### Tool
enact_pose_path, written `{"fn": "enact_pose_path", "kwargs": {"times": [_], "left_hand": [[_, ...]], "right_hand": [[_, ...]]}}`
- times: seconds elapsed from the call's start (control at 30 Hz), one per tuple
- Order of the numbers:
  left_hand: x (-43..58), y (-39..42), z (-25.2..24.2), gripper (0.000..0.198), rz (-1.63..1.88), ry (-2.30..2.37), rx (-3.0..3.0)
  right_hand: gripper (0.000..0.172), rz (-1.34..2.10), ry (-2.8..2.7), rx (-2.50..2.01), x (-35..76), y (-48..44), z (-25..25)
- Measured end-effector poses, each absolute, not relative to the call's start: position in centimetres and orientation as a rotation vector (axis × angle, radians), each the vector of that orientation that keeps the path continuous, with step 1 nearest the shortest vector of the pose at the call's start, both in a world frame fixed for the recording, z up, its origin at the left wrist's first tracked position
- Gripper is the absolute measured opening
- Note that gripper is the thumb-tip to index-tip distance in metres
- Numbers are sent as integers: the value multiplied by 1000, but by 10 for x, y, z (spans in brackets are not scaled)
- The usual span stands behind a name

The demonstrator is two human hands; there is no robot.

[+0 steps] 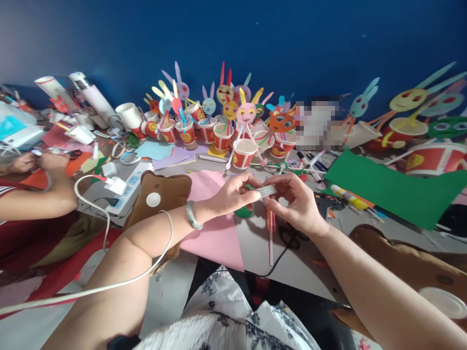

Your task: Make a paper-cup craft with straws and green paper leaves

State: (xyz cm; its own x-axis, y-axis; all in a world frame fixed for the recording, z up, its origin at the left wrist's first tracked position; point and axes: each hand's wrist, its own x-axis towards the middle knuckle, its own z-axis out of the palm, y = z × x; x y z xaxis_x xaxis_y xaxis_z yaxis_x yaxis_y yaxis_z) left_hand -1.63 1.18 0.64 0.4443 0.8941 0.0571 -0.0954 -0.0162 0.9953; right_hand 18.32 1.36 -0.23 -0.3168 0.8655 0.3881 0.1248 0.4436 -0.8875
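My left hand (pixel 235 195) and my right hand (pixel 297 204) meet above the table, fingertips pinched on a small, flat, pale grey-white strip (pixel 267 190). My left thumb and fingers close on one end of it, my right ones on the other. What the strip is made of, I cannot make out. Just below my right hand lie thin pink and red sticks (pixel 271 238), with black looped handles (pixel 292 237) beside them. A green round piece (pixel 243 211) shows partly under my left hand. A large pink paper sheet (pixel 219 245) spreads beneath my left wrist.
Red-and-white paper cups (pixel 244 154) with paper animal faces stand along the blue wall. Green paper (pixel 397 187) lies at right. At left are a power strip (pixel 127 189), a brown bear-shaped cushion (pixel 166 184) and another person's arm (pixel 54 194). A white cable (pixel 120 283) crosses my left arm.
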Motion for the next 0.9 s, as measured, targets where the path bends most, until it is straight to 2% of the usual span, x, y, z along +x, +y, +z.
{"fn": "enact_pose_path", "kwargs": {"times": [0.07,0.13,0.27,0.37,0.63,0.9], "left_hand": [[-12,14,4,28,1005,839,1380],[-10,14,2,29,993,835,1398],[-13,9,0,16,967,787,1652],[-15,7,-4,22,1033,804,1903],[-17,8,-10,21,1122,719,2020],[-18,7,8,23,1089,707,1845]], "right_hand": [[44,1127,-1746,-843,186,20,-3],[39,1216,-1731,-898,189,25,-3],[37,1225,-1800,-992,193,28,1],[35,1190,-1858,-986,195,26,6],[16,1236,-1842,-878,196,27,6],[26,1430,-1701,-827,197,25,5]]}}
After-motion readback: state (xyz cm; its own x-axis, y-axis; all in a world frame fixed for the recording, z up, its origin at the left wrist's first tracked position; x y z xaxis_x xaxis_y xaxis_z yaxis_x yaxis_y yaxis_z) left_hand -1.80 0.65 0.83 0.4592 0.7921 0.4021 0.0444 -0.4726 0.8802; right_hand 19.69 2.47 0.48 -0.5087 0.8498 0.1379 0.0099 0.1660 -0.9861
